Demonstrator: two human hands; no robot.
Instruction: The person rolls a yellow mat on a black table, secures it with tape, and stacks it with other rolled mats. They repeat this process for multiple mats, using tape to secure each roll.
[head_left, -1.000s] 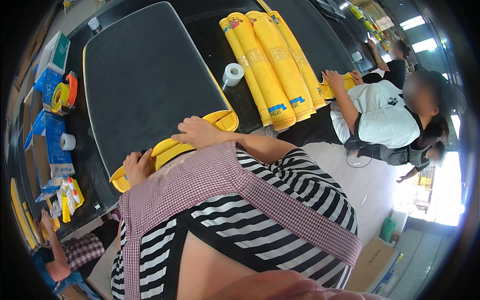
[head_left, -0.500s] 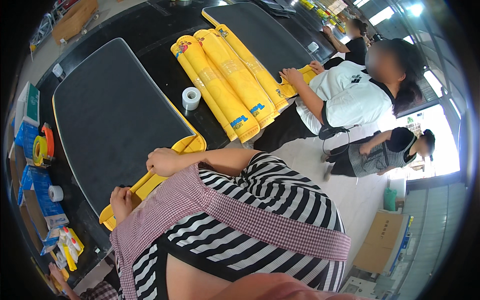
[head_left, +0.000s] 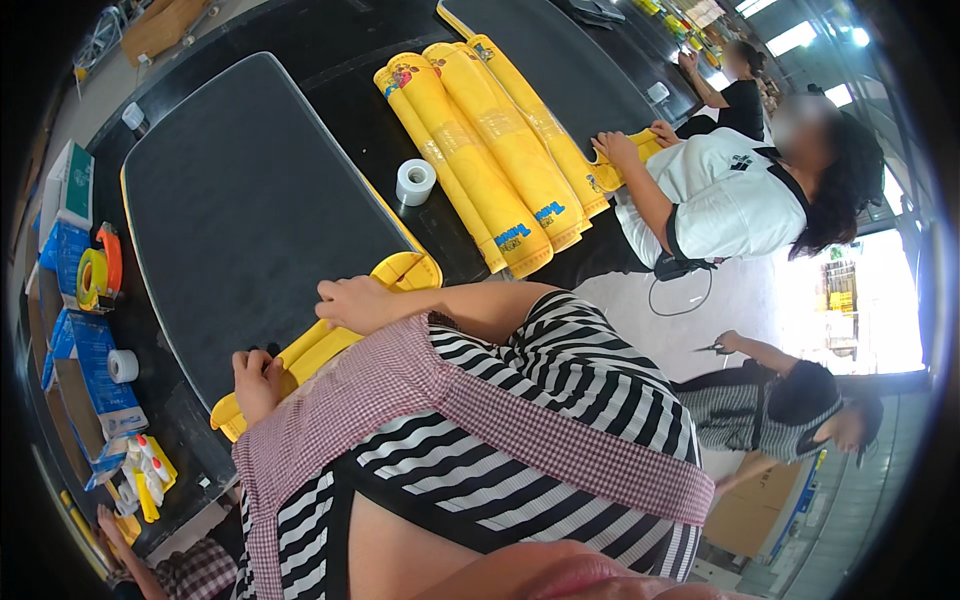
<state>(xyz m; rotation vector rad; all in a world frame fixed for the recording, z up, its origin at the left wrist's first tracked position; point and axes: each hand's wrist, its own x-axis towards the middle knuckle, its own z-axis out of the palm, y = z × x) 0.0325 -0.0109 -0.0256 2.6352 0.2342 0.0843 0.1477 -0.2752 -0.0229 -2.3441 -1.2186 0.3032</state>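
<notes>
A large mat point(head_left: 260, 200) lies dark side up on the table, its near edge turned over into a yellow roll point(head_left: 405, 272). My left hand point(head_left: 258, 385) curls its fingers over the left part of that rolled edge. Farther right along the same roll, my right hand point(head_left: 352, 303) is bent with its fingers gripping the edge; the fingertips are partly hidden. Beside the mat on the right stands a roll of white tape point(head_left: 415, 182).
Several finished yellow rolls point(head_left: 500, 150) lie side by side right of the mat. Past them, a co-worker in a white shirt point(head_left: 735, 185) handles another dark mat point(head_left: 560, 70). At left are blue boxes point(head_left: 95, 370), a tape dispenser point(head_left: 98, 272) and another white tape roll point(head_left: 122, 366).
The whole view has shifted, so the table appears farther right and up. Both my hands stay on the rolled edge. A person in the background has come closer, holding scissors.
</notes>
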